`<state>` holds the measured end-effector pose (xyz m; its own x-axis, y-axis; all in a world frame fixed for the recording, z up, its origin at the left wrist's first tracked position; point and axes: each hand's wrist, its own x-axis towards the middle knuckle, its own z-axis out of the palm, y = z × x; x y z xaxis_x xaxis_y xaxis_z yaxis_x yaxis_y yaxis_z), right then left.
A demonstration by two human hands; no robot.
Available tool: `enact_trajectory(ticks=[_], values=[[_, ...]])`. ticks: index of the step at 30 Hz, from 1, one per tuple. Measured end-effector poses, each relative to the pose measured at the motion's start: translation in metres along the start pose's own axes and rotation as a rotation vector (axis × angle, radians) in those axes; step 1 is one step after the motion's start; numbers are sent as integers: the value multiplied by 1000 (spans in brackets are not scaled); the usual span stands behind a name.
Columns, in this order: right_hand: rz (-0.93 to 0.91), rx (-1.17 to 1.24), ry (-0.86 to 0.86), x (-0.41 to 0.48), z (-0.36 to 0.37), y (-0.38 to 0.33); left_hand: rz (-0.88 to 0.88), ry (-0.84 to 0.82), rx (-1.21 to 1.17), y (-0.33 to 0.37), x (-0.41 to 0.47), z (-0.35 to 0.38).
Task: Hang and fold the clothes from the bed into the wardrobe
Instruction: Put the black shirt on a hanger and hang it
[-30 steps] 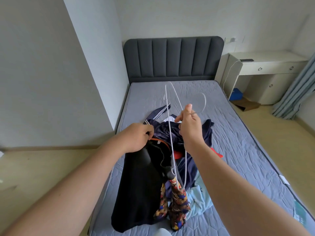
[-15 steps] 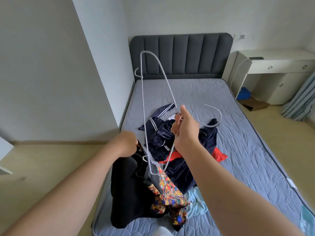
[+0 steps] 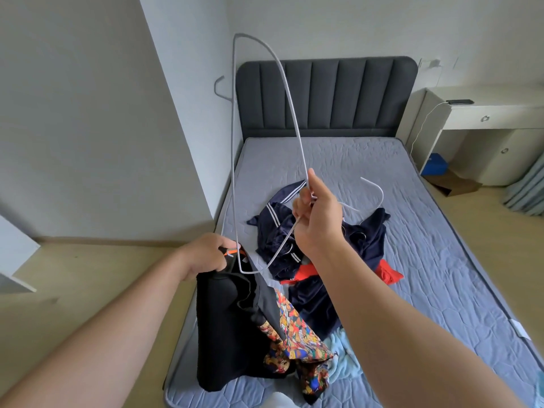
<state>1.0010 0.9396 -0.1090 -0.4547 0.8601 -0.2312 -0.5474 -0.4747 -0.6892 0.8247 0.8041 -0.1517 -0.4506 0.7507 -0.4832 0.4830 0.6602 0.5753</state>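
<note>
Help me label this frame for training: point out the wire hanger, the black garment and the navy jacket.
wire hanger [image 3: 233,142]: head view, on its long straight bar.
black garment [image 3: 223,334]: head view, on its hanging body.
navy jacket [image 3: 312,301]: head view, on its lower panel.

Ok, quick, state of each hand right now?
Left hand: closed, gripping the black garment at its top edge.
Right hand: closed, holding the white wire hanger.

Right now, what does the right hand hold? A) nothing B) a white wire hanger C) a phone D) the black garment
B: the right hand pinches the white wire hanger, held up over the bed; the left hand grips the black garment.
</note>
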Motion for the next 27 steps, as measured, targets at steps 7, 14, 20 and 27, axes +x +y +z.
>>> enact_trajectory(ticks=[7,14,20,27], values=[[-15,-16,-17,5,3,5,58,72,-354,16,-8,-8],[-67,-124,-45,4,8,15,157,82,-645,31,-22,-32],[-115,-171,-42,7,19,8,162,123,-643,36,-25,-38],[-139,-143,-45,3,32,4,101,293,-286,36,-14,-38]])
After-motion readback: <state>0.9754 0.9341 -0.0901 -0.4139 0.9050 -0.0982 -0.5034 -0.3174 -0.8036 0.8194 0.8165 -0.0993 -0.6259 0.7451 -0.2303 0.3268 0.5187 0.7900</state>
